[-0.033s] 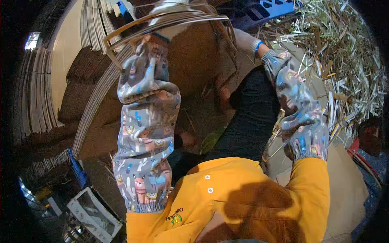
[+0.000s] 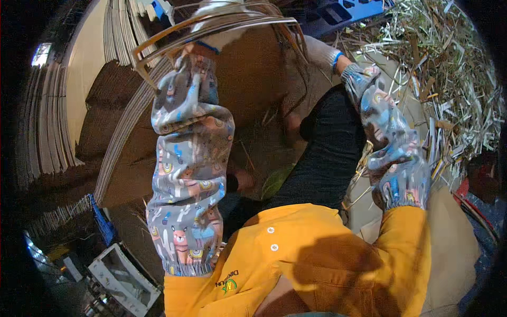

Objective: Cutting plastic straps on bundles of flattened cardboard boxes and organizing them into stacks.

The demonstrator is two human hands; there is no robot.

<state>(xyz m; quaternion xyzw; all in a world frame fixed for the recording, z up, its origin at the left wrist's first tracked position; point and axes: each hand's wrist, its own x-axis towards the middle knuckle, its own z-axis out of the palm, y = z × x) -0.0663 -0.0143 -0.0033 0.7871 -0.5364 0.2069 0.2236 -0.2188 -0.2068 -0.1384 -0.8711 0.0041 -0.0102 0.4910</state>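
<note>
My left hand [image 2: 219, 8], in a white glove, is at the top edge, partly behind thin brown cardboard strips [image 2: 222, 27]. The strips form a long, loose bent frame across my left wrist, and their ends dangle toward my right hand. My right hand [image 2: 319, 55], in a pale glove with a blue cuff, is beside those dangling ends, at the right side of a shaded brown cardboard surface [image 2: 248, 74]. Its fingers are out of sight, as are those of my left hand, so their grip does not show. Patterned grey sleeves cover both forearms.
Stacked cardboard sheets [image 2: 50, 121] stand at the left, with another curved stack [image 2: 127, 127] closer in. Shredded strips [image 2: 449, 79] are heaped at the right. A blue plastic crate [image 2: 343, 16] is at the top, and a white frame-like object [image 2: 124, 280] at the lower left.
The cardboard strips and my left hand have shifted very slightly. Otherwise the two frames look alike.
</note>
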